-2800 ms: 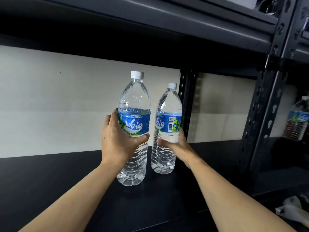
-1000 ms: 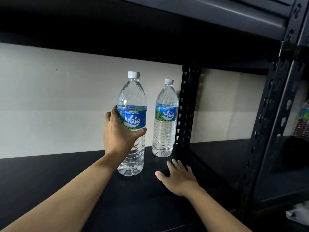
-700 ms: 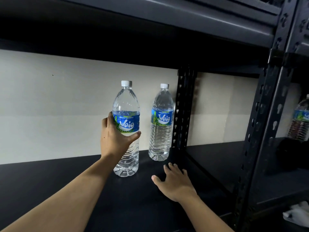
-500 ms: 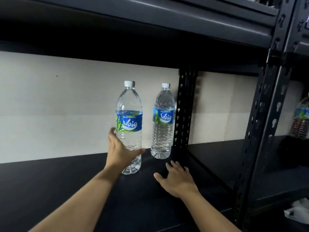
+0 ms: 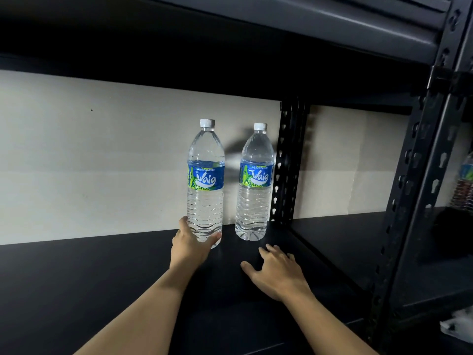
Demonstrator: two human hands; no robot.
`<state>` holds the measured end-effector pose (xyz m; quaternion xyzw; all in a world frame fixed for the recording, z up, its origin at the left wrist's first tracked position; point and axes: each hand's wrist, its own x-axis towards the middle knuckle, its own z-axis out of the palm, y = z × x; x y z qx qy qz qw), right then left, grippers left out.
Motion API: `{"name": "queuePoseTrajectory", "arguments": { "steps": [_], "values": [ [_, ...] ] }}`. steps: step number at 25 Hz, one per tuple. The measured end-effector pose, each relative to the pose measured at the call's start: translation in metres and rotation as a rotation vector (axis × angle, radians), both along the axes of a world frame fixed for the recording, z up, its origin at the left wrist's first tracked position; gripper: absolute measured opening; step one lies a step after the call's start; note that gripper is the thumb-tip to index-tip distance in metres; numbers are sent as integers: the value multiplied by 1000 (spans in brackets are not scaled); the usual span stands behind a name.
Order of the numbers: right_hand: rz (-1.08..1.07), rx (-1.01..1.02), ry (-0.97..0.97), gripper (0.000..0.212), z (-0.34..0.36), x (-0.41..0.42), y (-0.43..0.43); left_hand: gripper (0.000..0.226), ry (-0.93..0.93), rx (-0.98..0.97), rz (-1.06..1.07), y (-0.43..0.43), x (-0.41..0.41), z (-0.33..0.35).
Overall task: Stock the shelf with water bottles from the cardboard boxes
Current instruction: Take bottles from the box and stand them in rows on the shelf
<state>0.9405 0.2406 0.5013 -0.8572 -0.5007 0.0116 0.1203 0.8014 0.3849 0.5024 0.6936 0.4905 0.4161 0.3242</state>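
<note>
Two clear water bottles with white caps and blue labels stand upright at the back of the black shelf (image 5: 76,278). My left hand (image 5: 190,245) grips the base of the left bottle (image 5: 205,183), thumb on its right side. The right bottle (image 5: 254,185) stands free beside the rear upright post. My right hand (image 5: 275,271) rests flat on the shelf in front of that bottle, fingers spread, holding nothing.
A perforated black post (image 5: 288,160) rises just right of the bottles, and a second post (image 5: 414,188) stands nearer at the right. Another bottle (image 5: 465,185) shows at the far right edge. A pale wall (image 5: 102,162) backs the shelf. The upper shelf (image 5: 281,19) hangs overhead.
My left hand slid down the left bottle from its label to its base while the bottle moved back beside the other one. My right hand let go of the right bottle and lies flat.
</note>
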Motion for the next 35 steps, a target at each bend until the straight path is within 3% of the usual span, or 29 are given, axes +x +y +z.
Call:
{"name": "queuePoseTrajectory", "arguments": {
  "steps": [12, 23, 31, 33, 35],
  "values": [
    [-6, 9, 29, 82, 1, 0, 0, 83, 108, -41, -41, 11, 6, -5],
    [-21, 20, 42, 74, 13, -10, -10, 75, 221, -6, 115, 1, 12, -1],
    [-29, 8, 62, 77, 11, -7, -7, 74, 188, -17, 7, 5, 8, -1],
    [-29, 5, 63, 76, 10, -7, -6, 79, 204, -21, -20, 6, 6, -1],
    [-22, 13, 51, 74, 11, -9, -8, 102, 288, -2, -48, 4, 3, -3]
  ]
}}
